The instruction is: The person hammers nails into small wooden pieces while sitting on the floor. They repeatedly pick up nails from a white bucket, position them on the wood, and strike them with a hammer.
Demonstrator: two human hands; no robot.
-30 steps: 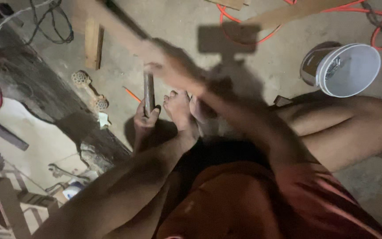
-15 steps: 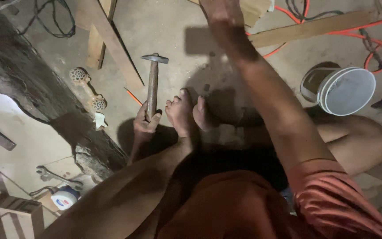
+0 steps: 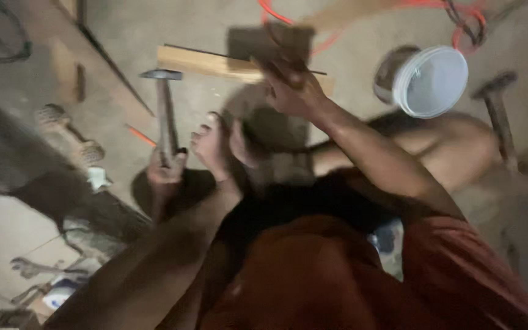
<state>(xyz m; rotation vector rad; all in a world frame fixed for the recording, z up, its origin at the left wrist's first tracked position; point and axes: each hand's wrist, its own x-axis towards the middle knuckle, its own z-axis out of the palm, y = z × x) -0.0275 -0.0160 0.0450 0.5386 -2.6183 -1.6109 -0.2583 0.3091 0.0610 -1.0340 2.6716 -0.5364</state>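
My left hand (image 3: 165,173) is shut around the wooden handle of a hammer (image 3: 165,110), which stands upright with its metal head at the top. My right hand (image 3: 291,91) reaches forward over my bare feet (image 3: 215,143) and grips a light wooden strip (image 3: 209,63) that lies crosswise on the concrete floor. A dark flat square piece (image 3: 269,43) sits blurred just above that hand; whether the hand also holds it I cannot tell. My knees and red shorts fill the bottom of the view.
A white plastic bucket (image 3: 432,80) stands at the right, with a second hammer (image 3: 499,119) beside it. Orange cable (image 3: 276,18) loops at the top. A long plank (image 3: 102,61), an orange pencil (image 3: 140,135) and a dark beam (image 3: 44,177) lie at the left.
My right hand reached far out across the floor, then drew back nearer my feet with the wooden strip. The hammer has stayed upright in my left hand.
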